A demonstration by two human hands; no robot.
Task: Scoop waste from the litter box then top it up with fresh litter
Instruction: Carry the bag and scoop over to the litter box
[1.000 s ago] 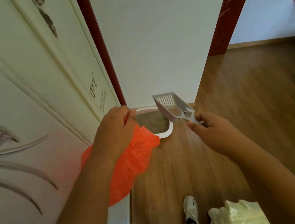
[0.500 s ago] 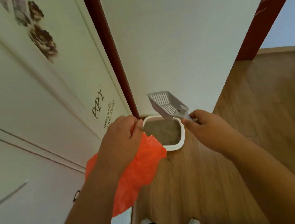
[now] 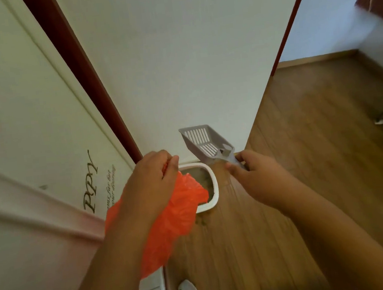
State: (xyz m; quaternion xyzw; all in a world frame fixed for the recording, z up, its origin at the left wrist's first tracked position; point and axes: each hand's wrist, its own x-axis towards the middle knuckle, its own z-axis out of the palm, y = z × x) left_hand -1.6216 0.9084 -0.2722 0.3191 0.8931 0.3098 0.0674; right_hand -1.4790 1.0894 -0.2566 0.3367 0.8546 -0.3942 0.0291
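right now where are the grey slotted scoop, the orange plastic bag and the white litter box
grey slotted plastic scoop (image 3: 201, 141): head view, slotted floor
orange plastic bag (image 3: 177, 215): head view, crumpled middle
white-rimmed litter box (image 3: 214, 185): head view, right rim

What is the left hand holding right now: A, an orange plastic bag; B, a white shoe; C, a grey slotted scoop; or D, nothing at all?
A: the left hand grips the gathered top of the orange plastic bag, which hangs over the near edge of the litter box, while the right hand holds the grey scoop by its handle.
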